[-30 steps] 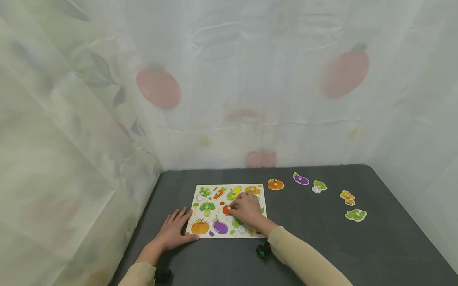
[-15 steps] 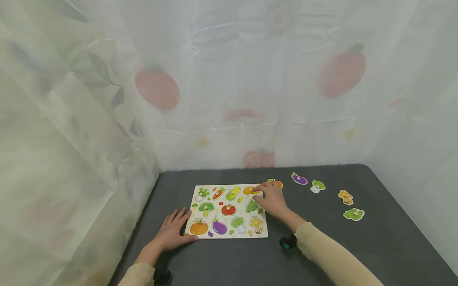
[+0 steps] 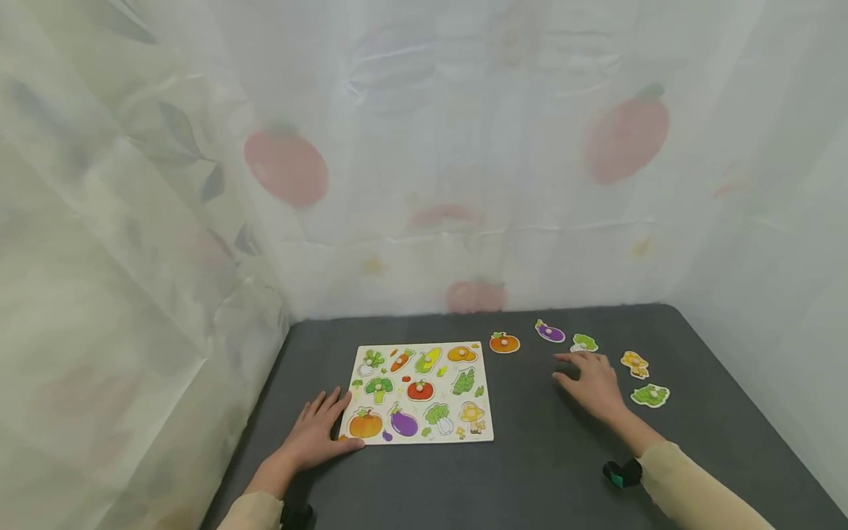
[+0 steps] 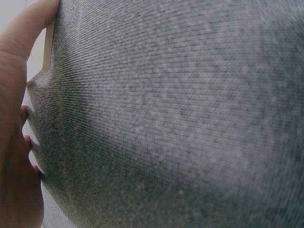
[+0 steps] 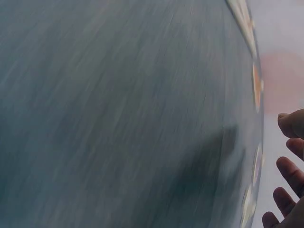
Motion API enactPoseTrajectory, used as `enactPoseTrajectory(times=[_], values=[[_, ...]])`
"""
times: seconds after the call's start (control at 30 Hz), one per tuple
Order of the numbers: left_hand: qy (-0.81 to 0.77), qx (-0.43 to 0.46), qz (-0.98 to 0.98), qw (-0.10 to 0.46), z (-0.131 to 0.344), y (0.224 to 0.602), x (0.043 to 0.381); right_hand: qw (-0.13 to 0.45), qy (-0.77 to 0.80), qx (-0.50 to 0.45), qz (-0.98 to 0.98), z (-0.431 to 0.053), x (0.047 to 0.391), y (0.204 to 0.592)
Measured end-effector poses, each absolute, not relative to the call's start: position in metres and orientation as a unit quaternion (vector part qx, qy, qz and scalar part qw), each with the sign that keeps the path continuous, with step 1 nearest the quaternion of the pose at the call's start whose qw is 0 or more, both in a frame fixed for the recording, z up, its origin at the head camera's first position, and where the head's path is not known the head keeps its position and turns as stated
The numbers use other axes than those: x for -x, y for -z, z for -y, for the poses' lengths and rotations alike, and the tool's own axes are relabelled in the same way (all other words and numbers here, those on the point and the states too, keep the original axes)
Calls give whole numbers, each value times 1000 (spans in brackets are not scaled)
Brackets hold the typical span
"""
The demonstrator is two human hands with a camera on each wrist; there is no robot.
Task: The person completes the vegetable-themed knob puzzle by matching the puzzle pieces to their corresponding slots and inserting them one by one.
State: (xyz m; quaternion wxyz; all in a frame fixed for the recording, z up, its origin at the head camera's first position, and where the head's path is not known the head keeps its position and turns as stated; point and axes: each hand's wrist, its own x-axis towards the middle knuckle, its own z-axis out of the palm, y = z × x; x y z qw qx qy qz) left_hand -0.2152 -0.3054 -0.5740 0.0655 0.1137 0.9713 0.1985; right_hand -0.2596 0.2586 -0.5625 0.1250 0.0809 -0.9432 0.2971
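My left hand (image 3: 314, 434) rests at the near left corner of a white vegetable puzzle board (image 3: 444, 390), fingers extended along its side and thumb at the front edge. Knobbed pieces sit in the board, among them a tomato (image 3: 420, 390), broccoli (image 3: 379, 389) and corn (image 3: 429, 359). Above the table, right of the board, hovers my right hand (image 3: 592, 386), holding nothing, fingers loosely bent and spread. Nearest its fingertips is a bok choy piece (image 3: 585, 341), partly hidden by them. The right wrist view shows the fingers (image 5: 289, 171) apart from everything.
Loose pieces lie on the dark table (image 3: 424, 486): a pumpkin (image 3: 505, 343), an eggplant (image 3: 550, 331), a mushroom (image 3: 635, 364) and a green leafy-looking one (image 3: 651, 396). A white printed curtain (image 3: 397, 184) hangs behind and along both sides.
My right hand has let go of the tomato piece in the board, lifted off and moved right across the table toward the bok choy piece. My left hand has stayed at the board's corner.
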Motion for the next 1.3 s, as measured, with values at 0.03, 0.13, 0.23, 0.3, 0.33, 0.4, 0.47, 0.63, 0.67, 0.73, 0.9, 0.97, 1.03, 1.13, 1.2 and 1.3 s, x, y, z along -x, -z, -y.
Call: enactPoseTrajectory(times=[0.03, 0.13, 0.23, 0.3, 0.33, 0.4, 0.47, 0.63, 0.67, 0.73, 0.9, 0.97, 1.03, 1.13, 1.2, 1.3], values=[[-197, -112, -972, 65, 305, 573, 215, 128, -294, -76, 944, -268, 256, 563], [-200, -116, -971, 62, 305, 571, 214, 142, -277, -57, 949, -294, 246, 565], [-203, -123, -970, 53, 304, 572, 213, 154, -255, -33, 954, -317, 234, 566], [-203, -126, -970, 54, 304, 571, 212, 154, -248, -16, 956, -331, 226, 567], [-201, -124, -970, 57, 305, 571, 212, 155, -244, -7, 957, -337, 222, 567], [-201, -117, -971, 63, 304, 570, 213, 156, -240, 9, 958, -349, 216, 569], [-196, -113, -972, 70, 305, 570, 213, 153, -239, 25, 958, -359, 211, 571], [-183, -112, -974, 71, 305, 572, 214, 141, -243, 58, 958, -377, 204, 575], [-181, -112, -974, 72, 305, 572, 214, 139, -244, 62, 958, -379, 203, 576], [-180, -113, -974, 74, 305, 573, 215, 131, -249, 71, 957, -382, 202, 578], [-180, -108, -974, 81, 304, 571, 215, 121, -261, 86, 954, -384, 200, 579], [-179, -106, -975, 82, 304, 570, 215, 121, -264, 91, 953, -384, 200, 579], [-179, -106, -975, 82, 304, 570, 215, 121, -267, 94, 951, -383, 200, 578], [-178, -104, -975, 85, 304, 569, 215, 123, -268, 97, 951, -383, 200, 578], [-178, -104, -975, 86, 304, 569, 215, 123, -268, 100, 950, -383, 201, 577], [-179, -103, -975, 86, 304, 569, 215, 123, -267, 104, 950, -382, 201, 577]])
